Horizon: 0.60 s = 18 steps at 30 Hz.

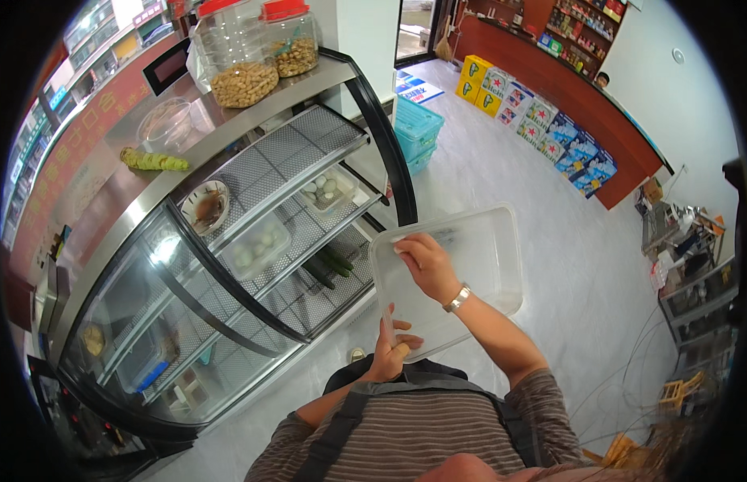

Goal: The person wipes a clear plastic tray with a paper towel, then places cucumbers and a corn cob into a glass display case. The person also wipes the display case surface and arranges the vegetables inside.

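Note:
A large clear plastic storage box (pixel 491 259) is held tilted in front of me, its inside towards me. My left hand (pixel 390 354) grips its near left rim, with the fingers reaching inside. A small white wad, perhaps tissue or cloth (pixel 400 246), is pinched in my right hand (pixel 432 268) at the far left corner of the box. Most of the wad is hidden by my fingers. Left of the box, the display cabinet (pixel 376 129) shows its shelves through an open side. On them are a patterned bowl (pixel 224 224), tubs of eggs (pixel 326 191) and dark green cucumbers (pixel 325 268).
On the cabinet top stand red-lidded jars of nuts (pixel 244 84), a round clear tub (pixel 165 126) and a knobbly green root (pixel 153 159). Teal plastic bins (pixel 417 129) sit behind the cabinet. Drink cartons (pixel 539 123) line the reddish counter (pixel 626 135).

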### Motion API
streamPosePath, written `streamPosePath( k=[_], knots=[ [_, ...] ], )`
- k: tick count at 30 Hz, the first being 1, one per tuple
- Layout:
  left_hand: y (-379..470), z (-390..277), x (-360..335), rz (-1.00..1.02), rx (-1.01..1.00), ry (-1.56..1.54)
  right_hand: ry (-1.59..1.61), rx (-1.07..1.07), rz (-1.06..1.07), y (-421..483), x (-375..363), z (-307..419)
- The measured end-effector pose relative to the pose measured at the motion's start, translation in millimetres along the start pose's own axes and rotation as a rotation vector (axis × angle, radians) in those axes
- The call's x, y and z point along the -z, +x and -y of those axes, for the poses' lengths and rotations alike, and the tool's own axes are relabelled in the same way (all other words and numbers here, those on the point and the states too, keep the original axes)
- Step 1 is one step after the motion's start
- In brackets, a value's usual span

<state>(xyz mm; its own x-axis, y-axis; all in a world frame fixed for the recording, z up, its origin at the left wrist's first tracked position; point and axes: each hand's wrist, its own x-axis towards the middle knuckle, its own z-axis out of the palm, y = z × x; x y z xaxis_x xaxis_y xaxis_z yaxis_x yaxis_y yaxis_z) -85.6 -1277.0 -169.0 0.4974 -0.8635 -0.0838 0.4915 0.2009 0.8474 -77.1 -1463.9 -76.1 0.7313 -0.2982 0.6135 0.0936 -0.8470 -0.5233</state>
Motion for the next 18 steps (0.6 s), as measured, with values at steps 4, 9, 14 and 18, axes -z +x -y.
streamPosePath(
  k=[4,9,14,18],
  knots=[
    [-5,0,2,-0.027,0.017,0.066,-0.046,0.188,0.222,-31,-10,15],
    [-8,6,10,-0.051,-0.036,0.048,0.107,0.121,0.412,-81,-11,32],
    [-9,12,15,-0.119,-0.087,0.040,0.132,0.052,0.588,-98,-11,39],
    [-8,8,19,-0.096,-0.123,0.095,0.298,0.024,0.606,-110,-8,27]
  ],
)
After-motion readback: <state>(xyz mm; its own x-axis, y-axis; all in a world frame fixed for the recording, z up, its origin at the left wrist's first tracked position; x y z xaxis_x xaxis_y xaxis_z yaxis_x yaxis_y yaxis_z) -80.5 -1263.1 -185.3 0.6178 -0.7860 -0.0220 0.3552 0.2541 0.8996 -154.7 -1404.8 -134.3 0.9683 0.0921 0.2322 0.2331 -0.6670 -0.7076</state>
